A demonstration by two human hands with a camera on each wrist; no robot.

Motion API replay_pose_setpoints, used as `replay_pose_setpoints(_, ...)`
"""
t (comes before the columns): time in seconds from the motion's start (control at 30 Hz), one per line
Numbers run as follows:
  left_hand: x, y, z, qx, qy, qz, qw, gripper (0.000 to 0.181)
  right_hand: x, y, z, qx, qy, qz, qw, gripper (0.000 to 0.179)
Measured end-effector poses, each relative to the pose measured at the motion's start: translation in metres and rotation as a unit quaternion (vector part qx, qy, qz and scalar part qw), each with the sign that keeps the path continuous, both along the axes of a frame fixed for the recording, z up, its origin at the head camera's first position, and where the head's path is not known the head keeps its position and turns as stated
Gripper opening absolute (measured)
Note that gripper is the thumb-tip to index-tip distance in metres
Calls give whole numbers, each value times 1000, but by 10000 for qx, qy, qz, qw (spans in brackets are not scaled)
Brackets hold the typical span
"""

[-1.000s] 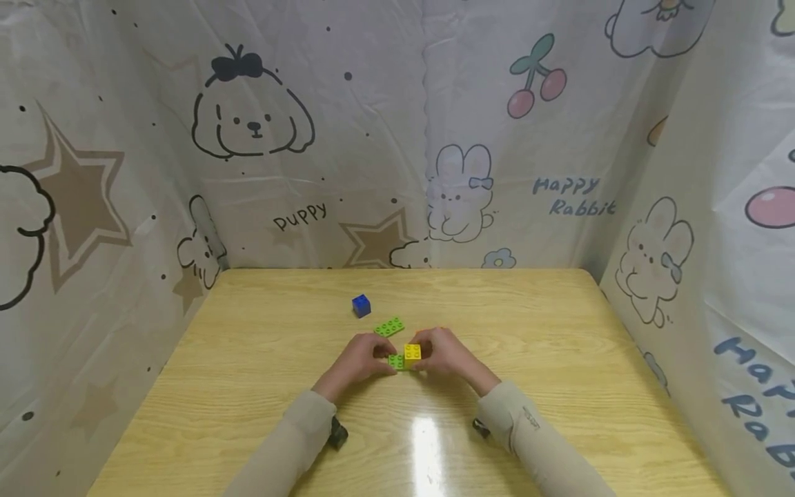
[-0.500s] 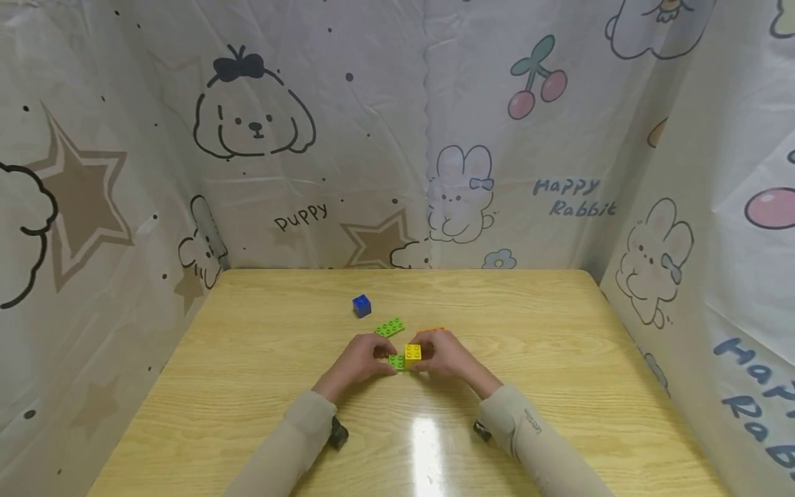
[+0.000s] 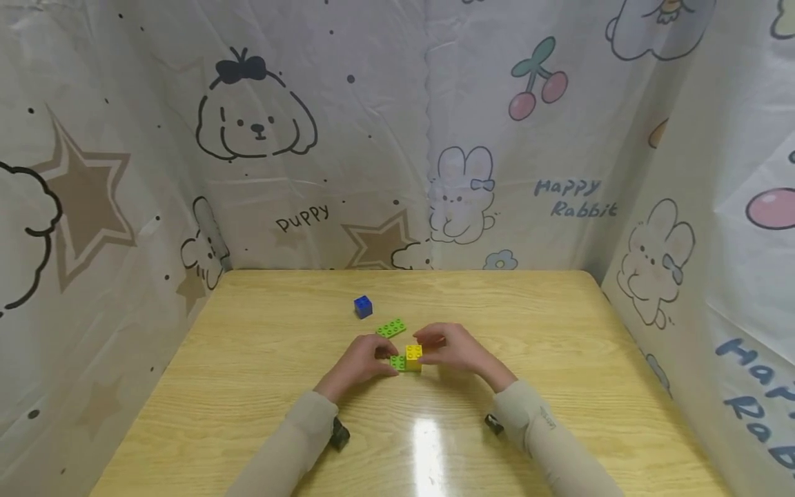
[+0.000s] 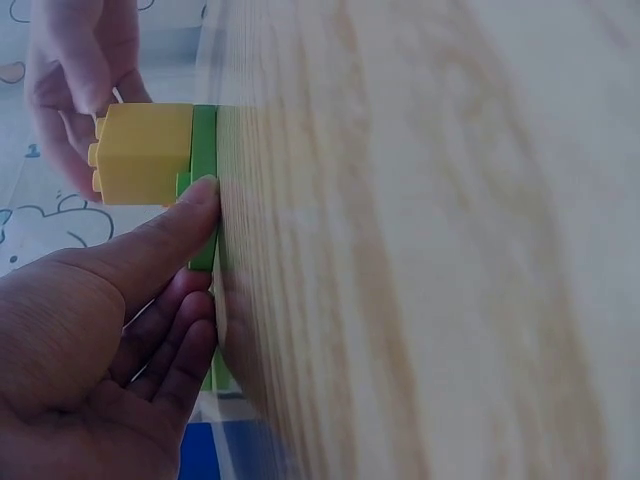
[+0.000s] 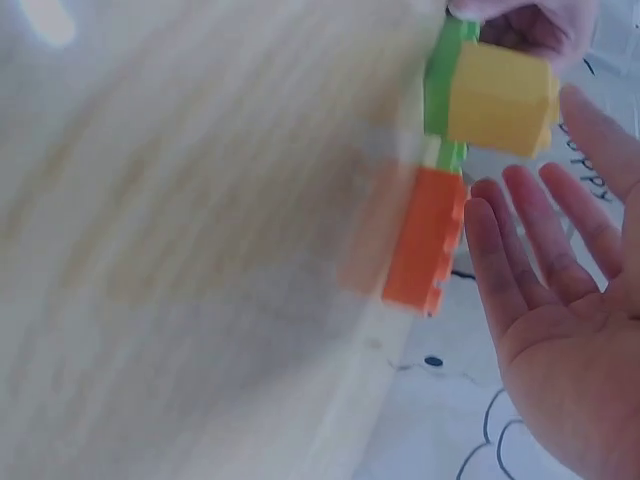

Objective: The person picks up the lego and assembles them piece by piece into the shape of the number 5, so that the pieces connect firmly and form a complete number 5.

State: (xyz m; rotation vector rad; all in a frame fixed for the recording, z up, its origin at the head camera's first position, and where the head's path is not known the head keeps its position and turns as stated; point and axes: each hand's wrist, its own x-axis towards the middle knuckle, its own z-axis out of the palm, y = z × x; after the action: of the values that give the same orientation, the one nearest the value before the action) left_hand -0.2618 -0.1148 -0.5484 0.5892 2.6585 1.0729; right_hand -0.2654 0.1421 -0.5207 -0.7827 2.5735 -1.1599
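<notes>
A yellow brick [image 3: 413, 357] stands on the right end of a thin green plate [image 3: 397, 363], which lies flat on the wooden table. My left hand [image 3: 358, 360] pinches that plate by its left end, thumb on the near edge. Beside the yellow brick is my right hand [image 3: 458, 347], its fingers spread and holding nothing. In the right wrist view this right hand [image 5: 575, 300] is apart from the yellow brick [image 5: 500, 98], palm showing. An orange brick-like piece [image 5: 425, 240] lies near its fingertips; my right hand hides it in the head view.
A second green plate [image 3: 391, 328] lies just behind my left hand. Farther back sits a blue brick [image 3: 363, 307]. Printed cloth [image 3: 373, 138] hangs around the back and sides of the table [image 3: 248, 310].
My right hand has let go of the yellow brick, spread its fingers and drawn a little to the right. My left hand keeps its grip on the green plate.
</notes>
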Motion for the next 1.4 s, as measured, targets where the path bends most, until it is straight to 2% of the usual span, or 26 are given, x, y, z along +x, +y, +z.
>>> replay_pose_setpoints(0.2, 0, -1, 1, -40, -30, 13, 10000, 31, -6, 11, 10, -112, 146, -28, 9998, 44)
replay_pose_setpoints(0.33, 0, -1, 2, -66, -22, -11, 10000, 31, -10, 17, 12, -158, 176, -213, 9995, 43)
replay_pose_setpoints(0.7, -3, -2, 1, -81, 3, -48, 10000, 31, -25, 32, -1, -173, -114, -695, 9974, 45)
replay_pose_setpoints(1.13, -2, -2, -3, -52, -41, -40, 10000, 31, -32, 41, -17, 18, -374, -820, 9959, 42)
replay_pose_setpoints(1.4, 0, -1, -2, -63, 6, -10, 10000, 30, -36, 37, -18, 190, -358, -868, 9954, 37)
